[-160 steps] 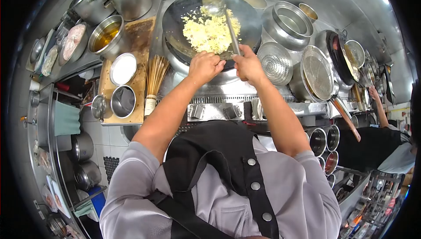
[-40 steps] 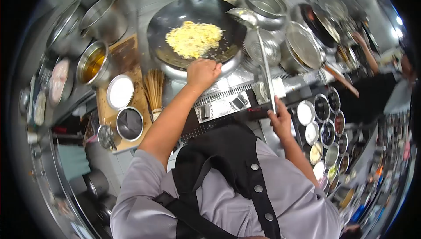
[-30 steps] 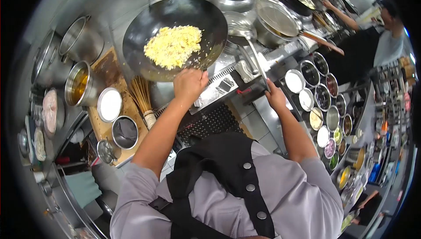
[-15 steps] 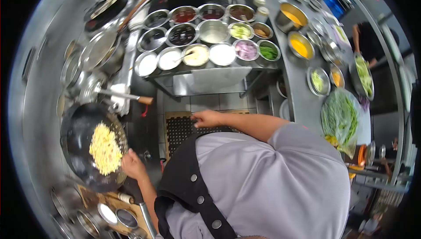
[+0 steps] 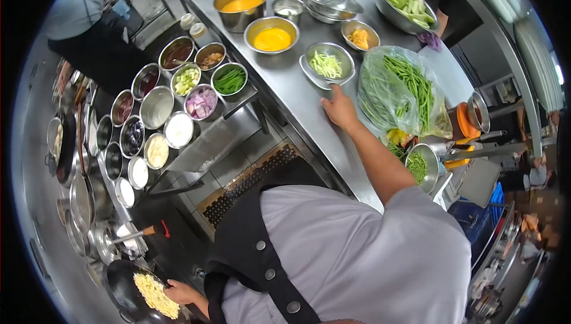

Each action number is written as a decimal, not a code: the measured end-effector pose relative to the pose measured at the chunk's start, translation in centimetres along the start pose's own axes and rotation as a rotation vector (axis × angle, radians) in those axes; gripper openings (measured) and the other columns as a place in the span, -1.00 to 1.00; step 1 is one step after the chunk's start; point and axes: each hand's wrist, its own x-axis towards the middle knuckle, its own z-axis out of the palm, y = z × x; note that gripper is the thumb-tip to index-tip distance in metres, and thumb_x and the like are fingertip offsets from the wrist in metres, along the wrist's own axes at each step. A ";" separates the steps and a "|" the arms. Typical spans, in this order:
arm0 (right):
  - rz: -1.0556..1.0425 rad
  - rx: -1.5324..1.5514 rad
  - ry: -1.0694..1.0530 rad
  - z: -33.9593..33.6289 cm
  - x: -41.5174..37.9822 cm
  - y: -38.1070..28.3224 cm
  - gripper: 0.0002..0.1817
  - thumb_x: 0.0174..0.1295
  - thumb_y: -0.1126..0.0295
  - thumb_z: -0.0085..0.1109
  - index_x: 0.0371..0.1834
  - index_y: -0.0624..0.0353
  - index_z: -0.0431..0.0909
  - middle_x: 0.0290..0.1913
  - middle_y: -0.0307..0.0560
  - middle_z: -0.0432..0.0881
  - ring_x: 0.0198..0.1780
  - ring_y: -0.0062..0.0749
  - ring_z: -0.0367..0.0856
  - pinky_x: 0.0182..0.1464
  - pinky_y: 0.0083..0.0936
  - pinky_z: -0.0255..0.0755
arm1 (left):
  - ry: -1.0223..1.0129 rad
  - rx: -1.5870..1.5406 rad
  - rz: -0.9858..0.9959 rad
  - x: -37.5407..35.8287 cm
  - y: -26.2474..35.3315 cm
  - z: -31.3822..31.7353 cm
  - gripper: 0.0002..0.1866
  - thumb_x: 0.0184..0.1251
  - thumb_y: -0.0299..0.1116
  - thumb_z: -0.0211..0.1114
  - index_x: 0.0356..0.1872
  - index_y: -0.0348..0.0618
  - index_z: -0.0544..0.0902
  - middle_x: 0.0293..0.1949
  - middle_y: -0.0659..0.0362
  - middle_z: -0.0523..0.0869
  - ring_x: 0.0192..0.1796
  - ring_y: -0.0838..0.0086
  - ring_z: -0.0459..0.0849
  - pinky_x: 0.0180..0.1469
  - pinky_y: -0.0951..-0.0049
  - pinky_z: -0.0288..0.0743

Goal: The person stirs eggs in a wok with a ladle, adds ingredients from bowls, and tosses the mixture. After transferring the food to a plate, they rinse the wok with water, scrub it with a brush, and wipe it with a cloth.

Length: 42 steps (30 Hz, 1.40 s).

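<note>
My left hand (image 5: 180, 292) is closed at the near edge of a black wok (image 5: 122, 285), which holds a mound of yellow fried rice or egg mixture (image 5: 156, 295). On the steel counter to the right, my right hand (image 5: 340, 109) has its fingertips at the rim of a steel bowl (image 5: 309, 69). Shredded pale green vegetable (image 5: 325, 65) lies in that bowl. The undersides of the right fingers are partly hidden.
A plastic bag of green beans (image 5: 410, 89) lies right of my right hand. Bowls of yellow liquid (image 5: 272, 38) and orange shreds (image 5: 359, 38) stand beyond. Ingredient tins (image 5: 157, 107) line the middle stand. A ladle (image 5: 128, 236) rests near the wok. Another person (image 5: 89, 27) stands far left.
My view has turned right toward the counter. My right hand has gone from over the floor mat to the bowl of shredded green vegetable. My left hand remains at the wok.
</note>
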 end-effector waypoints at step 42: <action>-0.282 1.460 -1.827 15.1 -25.2 -45.9 -0.61 0.46 0.16 0.11 0.16 0.21 0.50 0.05 0.13 0.67 -0.03 -0.15 0.67 0.03 -0.21 0.60 | -0.113 -0.415 0.106 -0.7 -0.8 -2.2 -0.56 0.11 -0.23 0.40 -0.03 -0.22 0.55 -0.18 0.02 0.61 -0.10 0.08 0.62 -0.01 0.09 0.44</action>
